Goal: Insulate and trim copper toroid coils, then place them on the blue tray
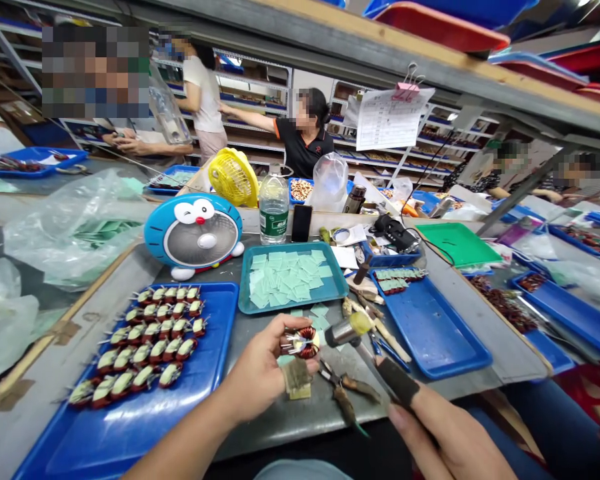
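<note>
My left hand (pixel 257 370) grips a copper-wound toroid coil (pixel 303 342) between thumb and fingers, above the grey bench. My right hand (pixel 440 433), one finger wrapped in a dark cot, holds a small hammer (pixel 347 331) with a yellow-tipped metal head, close to the coil. Below them lie pliers (pixel 343 390) with brown-wrapped handles. To the left, a blue tray (pixel 205 320) carries rows of finished coils. A teal tray (pixel 290 277) holds several pale green insulating squares.
A second blue tray (pixel 430 327) stands right of my hands. Beyond are a blue cartoon-cat fan (pixel 194 230), a yellow fan (pixel 234 177), a water bottle (pixel 273 207) and a phone (pixel 301 223). Plastic bags (pixel 70 227) lie at left. Co-workers (pixel 303 137) stand among shelves behind.
</note>
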A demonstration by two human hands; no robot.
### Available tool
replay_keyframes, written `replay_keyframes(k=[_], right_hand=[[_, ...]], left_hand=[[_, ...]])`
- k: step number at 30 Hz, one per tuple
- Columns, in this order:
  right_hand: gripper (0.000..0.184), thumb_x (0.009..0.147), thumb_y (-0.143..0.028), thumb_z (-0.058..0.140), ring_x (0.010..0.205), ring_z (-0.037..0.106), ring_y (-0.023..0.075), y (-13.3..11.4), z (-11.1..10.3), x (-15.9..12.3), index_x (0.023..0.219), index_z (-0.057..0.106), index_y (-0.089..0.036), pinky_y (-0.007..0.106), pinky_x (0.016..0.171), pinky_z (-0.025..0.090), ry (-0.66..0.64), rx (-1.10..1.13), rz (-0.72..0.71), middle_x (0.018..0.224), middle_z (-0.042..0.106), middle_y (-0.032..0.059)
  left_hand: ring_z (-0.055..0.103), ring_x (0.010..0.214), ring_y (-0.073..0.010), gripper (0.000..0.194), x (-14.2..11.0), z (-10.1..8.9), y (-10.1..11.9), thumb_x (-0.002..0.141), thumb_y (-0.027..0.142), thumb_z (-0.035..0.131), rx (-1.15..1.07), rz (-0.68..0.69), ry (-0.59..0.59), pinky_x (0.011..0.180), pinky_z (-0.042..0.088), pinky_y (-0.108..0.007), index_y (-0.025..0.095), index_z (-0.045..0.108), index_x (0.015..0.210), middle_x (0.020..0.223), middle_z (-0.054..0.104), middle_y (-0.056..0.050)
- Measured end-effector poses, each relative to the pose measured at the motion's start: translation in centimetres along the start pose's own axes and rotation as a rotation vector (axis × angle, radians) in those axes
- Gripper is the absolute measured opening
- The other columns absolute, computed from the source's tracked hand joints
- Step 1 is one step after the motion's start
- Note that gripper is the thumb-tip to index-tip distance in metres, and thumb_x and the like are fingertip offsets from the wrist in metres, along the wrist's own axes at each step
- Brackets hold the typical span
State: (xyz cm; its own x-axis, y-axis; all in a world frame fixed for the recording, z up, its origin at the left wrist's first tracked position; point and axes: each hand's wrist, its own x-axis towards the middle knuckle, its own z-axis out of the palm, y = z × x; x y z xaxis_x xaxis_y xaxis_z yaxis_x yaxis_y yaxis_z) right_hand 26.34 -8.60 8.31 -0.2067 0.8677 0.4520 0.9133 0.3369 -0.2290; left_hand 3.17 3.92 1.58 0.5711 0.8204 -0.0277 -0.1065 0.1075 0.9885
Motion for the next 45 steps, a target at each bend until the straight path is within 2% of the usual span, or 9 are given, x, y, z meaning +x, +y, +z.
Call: replay_keyframes(k=[5,10,14,24,29,34,41,43,45], right_hand=[[0.027,0.103,-0.031,0.045,0.054,0.068,0.0145,0.6,0.4,-0.7,0.092,0.068,-0.029,0.020,0.052,0.055,-0.110,0.020,-0.026,0.070,0.071,-0.0005],[0.028,0.103,-0.034,0.047,0.078,0.075,0.0203,1.3,0.3,-1.1,0.104,0.074,-0.026,0.022,0.069,0.061,-0.029,0.023,-0.010,0.084,0.076,0.0063],[0.031,0.104,-0.030,0.045,0.069,0.073,0.0168,1.3,-0.2,-0.8,0.095,0.075,-0.026,0.019,0.064,0.059,-0.097,0.039,-0.072,0.080,0.076,0.0050],[0.031,0.102,-0.022,0.047,0.071,0.075,0.0182,1.1,-0.9,-0.3,0.123,0.068,-0.025,0.020,0.062,0.058,-0.018,-0.016,-0.149,0.093,0.078,0.0079],[0.033,0.103,-0.024,0.043,0.051,0.064,0.0148,1.6,-1.2,-0.6,0.091,0.074,-0.026,0.020,0.050,0.052,-0.072,-0.001,-0.172,0.067,0.069,0.0030],[0.027,0.101,-0.028,0.049,0.050,0.065,0.0152,1.9,-0.6,-0.7,0.108,0.075,-0.027,0.019,0.049,0.051,0.010,0.035,-0.105,0.065,0.070,0.0023],[0.030,0.099,-0.018,0.048,0.066,0.069,0.0155,1.9,-1.1,-0.9,0.117,0.070,-0.027,0.020,0.062,0.054,-0.115,0.107,-0.112,0.082,0.073,0.0035],[0.021,0.099,-0.026,0.051,0.061,0.065,0.0139,2.7,-0.3,-2.1,0.104,0.072,-0.026,0.019,0.059,0.052,-0.174,0.183,-0.008,0.076,0.070,0.0018],[0.022,0.099,-0.039,0.056,0.063,0.064,0.0131,4.0,1.7,-3.8,0.088,0.066,-0.023,0.018,0.061,0.052,-0.144,0.279,0.370,0.073,0.066,0.0006]], left_hand=[[0.070,0.099,-0.0212,0.049,-0.2,-0.1,0.0,0.080,0.029,0.084,0.023,0.031,0.047,0.088,0.057,-0.034,0.022,0.059,0.122,0.113,0.069,-0.006],[0.072,0.096,-0.0224,0.049,-0.4,-0.1,0.2,0.083,0.031,0.081,0.077,0.081,0.072,0.084,0.059,-0.033,0.021,0.058,0.124,0.109,0.073,-0.008],[0.073,0.098,-0.0224,0.047,-0.5,-0.1,0.5,0.084,0.031,0.080,0.192,0.136,0.077,0.087,0.059,-0.032,0.021,0.060,0.125,0.112,0.074,-0.008],[0.076,0.095,-0.0231,0.046,-0.5,0.0,1.1,0.087,0.035,0.077,0.296,0.194,0.075,0.084,0.060,-0.031,0.023,0.058,0.127,0.109,0.076,-0.007],[0.076,0.095,-0.0208,0.044,-0.8,-0.1,1.2,0.089,0.034,0.075,0.369,0.244,0.063,0.083,0.060,-0.028,0.026,0.057,0.129,0.110,0.077,-0.005],[0.075,0.100,-0.0218,0.045,-0.8,0.0,1.3,0.089,0.032,0.075,0.360,0.249,0.065,0.086,0.060,-0.029,0.026,0.056,0.130,0.113,0.076,-0.005],[0.074,0.099,-0.0230,0.047,-0.8,0.3,1.3,0.087,0.032,0.078,0.272,0.193,0.070,0.087,0.059,-0.031,0.025,0.057,0.128,0.111,0.075,-0.006],[0.074,0.100,-0.0237,0.046,-0.6,0.2,1.3,0.086,0.032,0.079,0.131,0.134,0.054,0.088,0.059,-0.033,0.024,0.057,0.126,0.111,0.073,-0.007],[0.074,0.101,-0.0241,0.048,-0.2,0.0,1.2,0.084,0.034,0.082,-0.078,0.068,0.046,0.089,0.059,-0.035,0.024,0.056,0.123,0.106,0.072,-0.005]])
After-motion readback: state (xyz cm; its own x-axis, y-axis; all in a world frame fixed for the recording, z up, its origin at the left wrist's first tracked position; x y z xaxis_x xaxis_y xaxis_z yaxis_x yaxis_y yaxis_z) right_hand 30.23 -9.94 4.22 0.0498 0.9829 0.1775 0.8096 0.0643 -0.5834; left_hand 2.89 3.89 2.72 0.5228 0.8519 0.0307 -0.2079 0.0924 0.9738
